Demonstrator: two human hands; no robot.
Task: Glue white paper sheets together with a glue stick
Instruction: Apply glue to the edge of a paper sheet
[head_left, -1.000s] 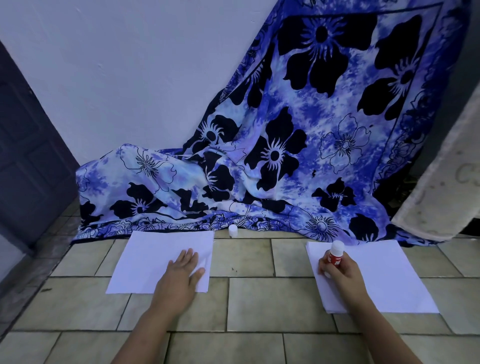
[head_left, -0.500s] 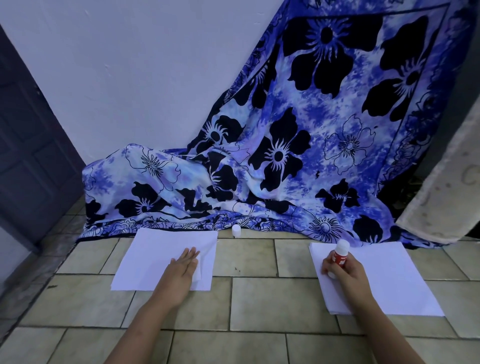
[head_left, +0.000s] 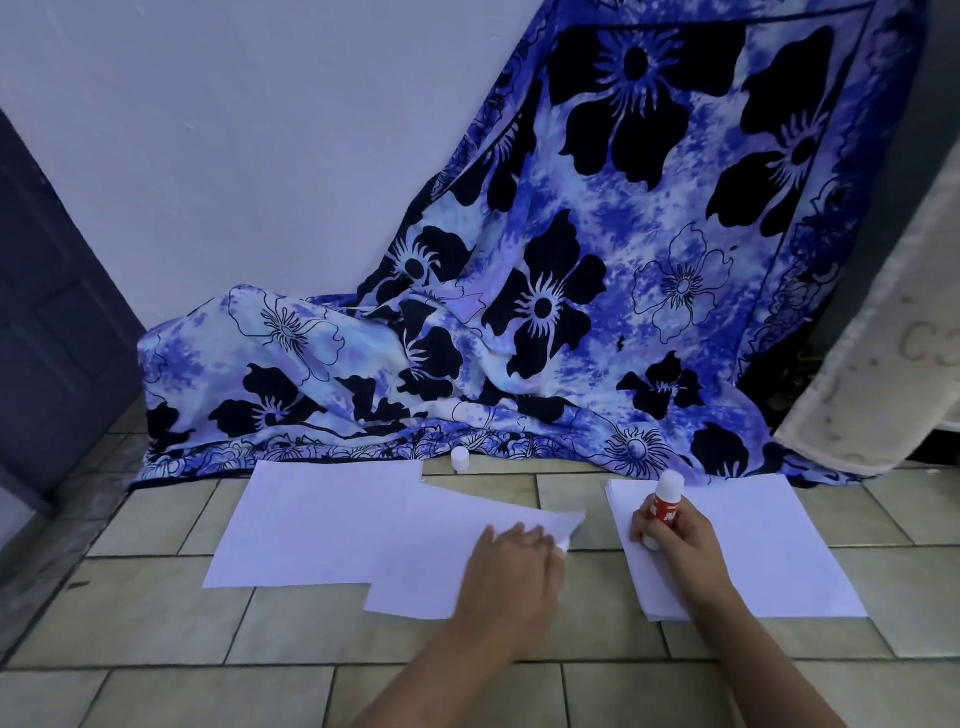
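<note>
Your left grip (head_left: 511, 566) has dragged the top sheet (head_left: 447, 551) rightward, so it now lies askew across the lower sheet (head_left: 311, 525) and is likely headed for gluing. Blur hides whether its fingers press flat or pinch the corner. Your right grip (head_left: 670, 535) clasps the glue stick (head_left: 666, 501) over the paper stack (head_left: 779, 545) (a loose white cap (head_left: 460, 459) sits beside the cloth (head_left: 519, 338)).

The floor (head_left: 156, 691) is made of pale beige tiles with dark joints. A large blue and white cloth (head_left: 597, 312) with black flowers hangs against the white wall (head_left: 234, 156), and its lower part lies crumpled on the tiles. At the left edge stands a dark grey door (head_left: 52, 312) with panels. At the right, a cream, thick rug (head_left: 883, 374) leans steeply, touching the cloth.
</note>
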